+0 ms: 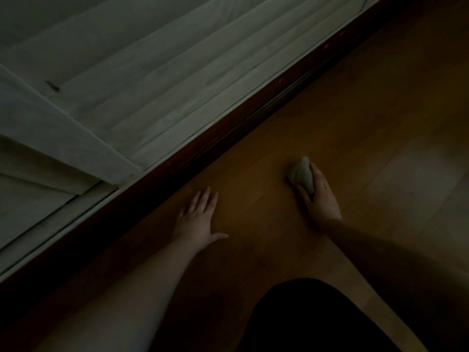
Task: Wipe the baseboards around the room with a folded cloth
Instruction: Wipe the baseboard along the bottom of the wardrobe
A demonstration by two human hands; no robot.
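Note:
A dark reddish-brown baseboard (228, 128) runs diagonally from the lower left to the upper right, under pale panelled doors. My right hand (321, 196) rests on the wooden floor, well to the right of the baseboard, and grips a small bunched grey-green cloth (302, 174). The cloth sits on the floor, apart from the baseboard. My left hand (198, 219) lies flat on the floor with its fingers spread, close to the baseboard and holding nothing.
Pale panelled doors (132, 72) fill the upper left, with one leaf (63, 133) standing out at an angle. The brown wooden floor (380, 110) stretches to the right. My dark-clothed knee (317, 318) is at the bottom centre. The room is dim.

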